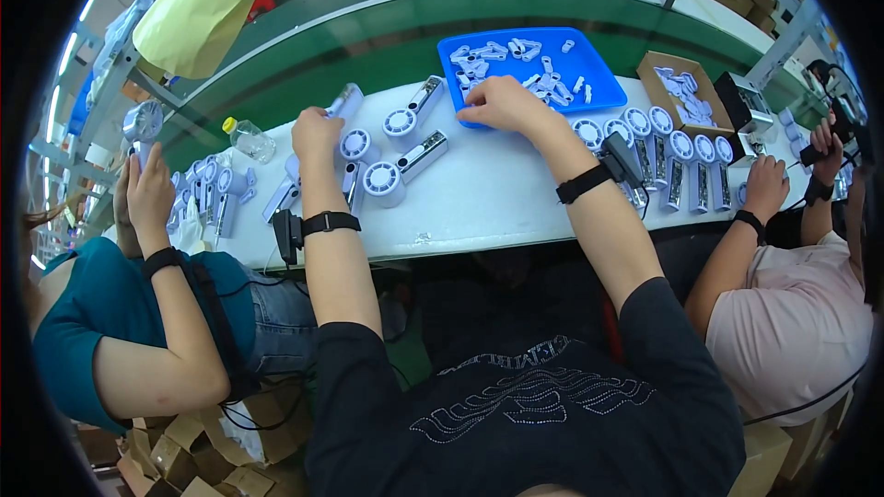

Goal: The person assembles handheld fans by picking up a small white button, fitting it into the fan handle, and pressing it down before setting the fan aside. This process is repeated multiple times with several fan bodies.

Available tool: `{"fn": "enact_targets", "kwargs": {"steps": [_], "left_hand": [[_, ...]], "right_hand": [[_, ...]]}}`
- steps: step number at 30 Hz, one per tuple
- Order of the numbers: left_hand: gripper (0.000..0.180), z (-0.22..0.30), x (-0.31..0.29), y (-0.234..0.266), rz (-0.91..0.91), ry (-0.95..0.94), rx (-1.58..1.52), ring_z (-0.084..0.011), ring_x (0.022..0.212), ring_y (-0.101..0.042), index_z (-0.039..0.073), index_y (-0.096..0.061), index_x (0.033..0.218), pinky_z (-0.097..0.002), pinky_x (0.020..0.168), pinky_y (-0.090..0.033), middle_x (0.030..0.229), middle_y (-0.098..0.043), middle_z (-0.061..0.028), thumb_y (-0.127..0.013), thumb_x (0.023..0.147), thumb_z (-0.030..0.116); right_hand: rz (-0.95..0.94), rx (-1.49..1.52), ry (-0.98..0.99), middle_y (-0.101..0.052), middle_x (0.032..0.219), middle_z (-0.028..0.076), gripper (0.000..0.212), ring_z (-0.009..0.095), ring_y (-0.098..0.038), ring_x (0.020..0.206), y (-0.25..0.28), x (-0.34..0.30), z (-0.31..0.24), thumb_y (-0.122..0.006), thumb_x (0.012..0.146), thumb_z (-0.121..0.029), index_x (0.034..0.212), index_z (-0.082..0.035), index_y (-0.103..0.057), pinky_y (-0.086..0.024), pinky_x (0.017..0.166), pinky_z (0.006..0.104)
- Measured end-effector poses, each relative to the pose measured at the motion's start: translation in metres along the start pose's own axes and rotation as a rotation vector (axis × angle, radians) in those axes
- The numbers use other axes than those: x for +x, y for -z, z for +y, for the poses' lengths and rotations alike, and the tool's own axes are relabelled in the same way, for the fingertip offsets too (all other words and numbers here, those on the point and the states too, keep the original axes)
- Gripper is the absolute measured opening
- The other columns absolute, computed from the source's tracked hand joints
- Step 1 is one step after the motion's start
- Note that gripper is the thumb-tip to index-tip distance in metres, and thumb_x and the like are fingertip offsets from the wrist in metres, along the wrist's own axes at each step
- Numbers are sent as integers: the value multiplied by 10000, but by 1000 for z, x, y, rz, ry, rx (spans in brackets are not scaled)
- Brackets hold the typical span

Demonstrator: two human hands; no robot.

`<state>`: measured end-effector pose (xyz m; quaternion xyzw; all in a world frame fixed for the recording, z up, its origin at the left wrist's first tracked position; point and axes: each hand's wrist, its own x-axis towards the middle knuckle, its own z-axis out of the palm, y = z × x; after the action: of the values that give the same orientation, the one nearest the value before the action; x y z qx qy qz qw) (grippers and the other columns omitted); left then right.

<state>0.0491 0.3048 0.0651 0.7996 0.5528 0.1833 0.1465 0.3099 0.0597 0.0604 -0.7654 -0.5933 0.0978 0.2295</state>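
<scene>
A smooth blue tray of slim pieces is overhung at one o'clock by the right hand; grip by its fingers or the left hand cannot be told.

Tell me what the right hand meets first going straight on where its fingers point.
The right hand likely meets the blue tray's left rim first; height is unclear, so it might pass over to the lilac fan beyond.

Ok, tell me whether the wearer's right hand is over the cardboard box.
No, the right hand is at the near edge of the blue tray.
</scene>
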Motion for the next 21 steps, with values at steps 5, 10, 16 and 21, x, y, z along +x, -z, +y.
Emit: {"fn": "enact_targets", "kwargs": {"steps": [5, 10, 16, 21], "left_hand": [[705, 31, -41, -14, 239, -145, 119, -415, 1363, -613, -4, -641, 1462, -501, 1106, -530, 1408, -682, -227, -843, 884, 346], [591, 118, -115, -9, 476, -560, -213, -407, 1443, -513, -1, -644, 1435, -494, 1198, -429, 1394, -668, -210, -791, 938, 283], [385, 129, -127, -37, 239, -436, -719, -383, 1248, -661, 1, -751, 1246, -465, 1077, -515, 1266, -740, -194, -754, 898, 164], [299, 164, -142, -76, -351, -677, -601, -313, 889, -773, 39, -795, 1160, -419, 852, -596, 963, -802, -146, -701, 885, 107]], "right_hand": [[-2, 6, -46, -815, 1081, 202, 235, 374, -780, 1001, -14, -6, 4, -801, 904, -196, 1086, -57, -850, -614, 921, 448], [29, 13, -25, -810, 1062, 200, 201, 381, -774, 966, -12, -10, 20, -788, 915, -185, 1059, -52, -833, -612, 902, 470], [259, 232, -17, -814, 1036, 176, 235, 329, -784, 978, 21, -33, 4, -788, 931, -159, 1136, -47, -815, -613, 892, 426], [218, 36, 28, -819, 1133, 176, 322, 291, -789, 1012, 16, -36, 47, -803, 924, -162, 1229, -58, -811, -618, 906, 407]]}}
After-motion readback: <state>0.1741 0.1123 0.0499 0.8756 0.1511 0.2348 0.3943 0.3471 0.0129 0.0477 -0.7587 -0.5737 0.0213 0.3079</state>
